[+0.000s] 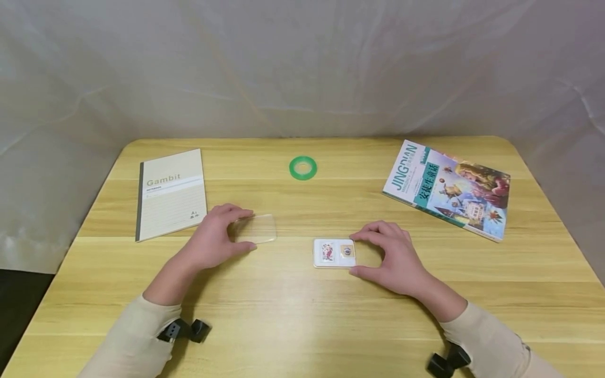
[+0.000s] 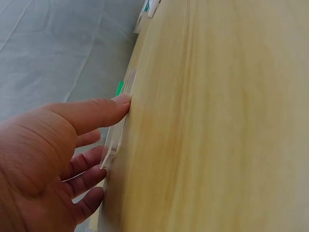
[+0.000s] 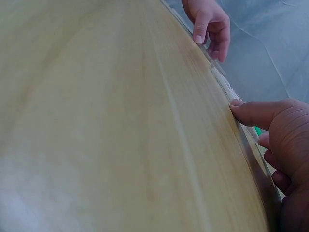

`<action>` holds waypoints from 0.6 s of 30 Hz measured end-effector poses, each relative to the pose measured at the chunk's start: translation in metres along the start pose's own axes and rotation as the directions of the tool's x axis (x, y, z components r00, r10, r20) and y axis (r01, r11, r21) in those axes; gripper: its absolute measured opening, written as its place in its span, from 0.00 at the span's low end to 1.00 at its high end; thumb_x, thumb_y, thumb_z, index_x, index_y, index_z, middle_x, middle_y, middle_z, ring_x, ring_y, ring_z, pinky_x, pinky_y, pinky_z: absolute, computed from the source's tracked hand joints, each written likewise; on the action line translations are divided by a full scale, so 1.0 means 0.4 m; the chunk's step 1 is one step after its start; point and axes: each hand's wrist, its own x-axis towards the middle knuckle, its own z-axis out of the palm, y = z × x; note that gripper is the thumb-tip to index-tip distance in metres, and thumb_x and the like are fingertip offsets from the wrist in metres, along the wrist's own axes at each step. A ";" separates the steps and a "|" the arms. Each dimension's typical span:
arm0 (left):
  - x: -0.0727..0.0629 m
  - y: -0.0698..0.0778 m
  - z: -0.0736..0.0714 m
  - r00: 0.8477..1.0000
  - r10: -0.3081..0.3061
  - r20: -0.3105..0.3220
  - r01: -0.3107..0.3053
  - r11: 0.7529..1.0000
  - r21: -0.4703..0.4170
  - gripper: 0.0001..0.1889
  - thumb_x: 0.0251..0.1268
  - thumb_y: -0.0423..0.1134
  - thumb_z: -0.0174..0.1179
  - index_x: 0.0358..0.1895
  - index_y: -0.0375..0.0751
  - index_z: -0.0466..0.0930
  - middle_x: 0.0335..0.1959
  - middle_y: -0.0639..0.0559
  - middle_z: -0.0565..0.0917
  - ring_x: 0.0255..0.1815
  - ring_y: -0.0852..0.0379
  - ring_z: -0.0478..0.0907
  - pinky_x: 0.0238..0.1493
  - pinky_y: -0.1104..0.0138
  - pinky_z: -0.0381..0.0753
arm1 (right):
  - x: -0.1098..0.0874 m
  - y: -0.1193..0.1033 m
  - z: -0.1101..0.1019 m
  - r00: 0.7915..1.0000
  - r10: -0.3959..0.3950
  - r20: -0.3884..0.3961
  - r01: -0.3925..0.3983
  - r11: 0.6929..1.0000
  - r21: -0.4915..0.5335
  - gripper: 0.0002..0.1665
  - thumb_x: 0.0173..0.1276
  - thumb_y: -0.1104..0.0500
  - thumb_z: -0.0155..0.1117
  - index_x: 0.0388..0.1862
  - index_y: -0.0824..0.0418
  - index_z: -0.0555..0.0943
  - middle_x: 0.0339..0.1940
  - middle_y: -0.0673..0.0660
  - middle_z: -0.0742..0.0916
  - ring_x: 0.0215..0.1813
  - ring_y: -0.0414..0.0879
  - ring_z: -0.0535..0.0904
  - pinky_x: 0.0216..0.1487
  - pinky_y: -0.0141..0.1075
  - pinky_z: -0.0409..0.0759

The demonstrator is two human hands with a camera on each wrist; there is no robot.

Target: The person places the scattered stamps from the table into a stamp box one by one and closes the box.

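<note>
In the head view my left hand pinches a clear, shallow plastic cover by its two long edges, thumb nearer me and fingers on the far side. The left wrist view shows the cover low over the table, tilt hard to tell. Right of it lies a small rectangular clear case with a white insert, which bears two stamp-like pictures, one colourful and one tan. My right hand pinches this case at its right end between thumb and fingertips. The cover and the case are apart.
A cream notebook lies at the left of the wooden table. Toward the back middle is a green tape roll. A colourful storybook lies angled at the right. A grey-white cloth hangs behind the table.
</note>
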 end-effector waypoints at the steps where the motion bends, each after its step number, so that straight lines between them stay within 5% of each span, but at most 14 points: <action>1: 0.000 0.001 0.000 1.000 -0.004 0.007 0.004 1.000 0.007 0.35 0.47 0.42 0.80 0.62 0.37 0.79 0.55 0.45 0.78 0.55 0.45 0.70 0.55 0.51 0.70 | 0.000 0.000 0.000 1.000 -0.002 -0.002 0.002 1.000 0.000 0.35 0.46 0.44 0.85 0.55 0.49 0.85 0.53 0.48 0.79 0.57 0.49 0.69 0.56 0.52 0.59; 6: 0.006 0.004 0.000 0.999 0.007 0.048 -0.010 0.999 0.051 0.35 0.45 0.41 0.76 0.62 0.38 0.79 0.54 0.45 0.75 0.52 0.46 0.67 0.50 0.53 0.69 | 0.001 0.001 0.002 1.000 -0.006 -0.003 0.006 1.000 -0.002 0.35 0.46 0.44 0.85 0.55 0.49 0.85 0.53 0.47 0.79 0.57 0.49 0.69 0.56 0.52 0.59; 11: 0.018 0.010 0.009 0.993 0.101 0.061 -0.107 0.990 0.097 0.32 0.42 0.29 0.65 0.59 0.46 0.84 0.56 0.43 0.73 0.52 0.44 0.65 0.50 0.52 0.64 | 0.001 0.000 0.001 1.000 -0.003 -0.002 0.003 1.000 -0.001 0.35 0.46 0.44 0.85 0.55 0.48 0.85 0.53 0.47 0.79 0.58 0.49 0.68 0.56 0.51 0.58; 15: 0.026 0.015 0.022 0.984 0.174 0.028 -0.175 0.981 0.083 0.33 0.45 0.19 0.52 0.56 0.48 0.87 0.62 0.37 0.72 0.56 0.40 0.68 0.55 0.48 0.65 | 0.000 0.000 0.001 1.000 0.004 0.002 -0.004 1.000 -0.003 0.34 0.46 0.44 0.85 0.55 0.48 0.85 0.53 0.47 0.79 0.58 0.49 0.68 0.56 0.51 0.58; 18: 0.025 0.020 0.028 0.991 0.130 -0.035 -0.131 0.991 -0.003 0.32 0.48 0.18 0.51 0.59 0.40 0.83 0.62 0.37 0.72 0.50 0.43 0.73 0.51 0.51 0.70 | -0.001 -0.002 0.001 1.000 0.007 0.007 -0.007 1.000 -0.001 0.34 0.46 0.44 0.84 0.55 0.48 0.85 0.53 0.47 0.79 0.58 0.49 0.68 0.56 0.52 0.58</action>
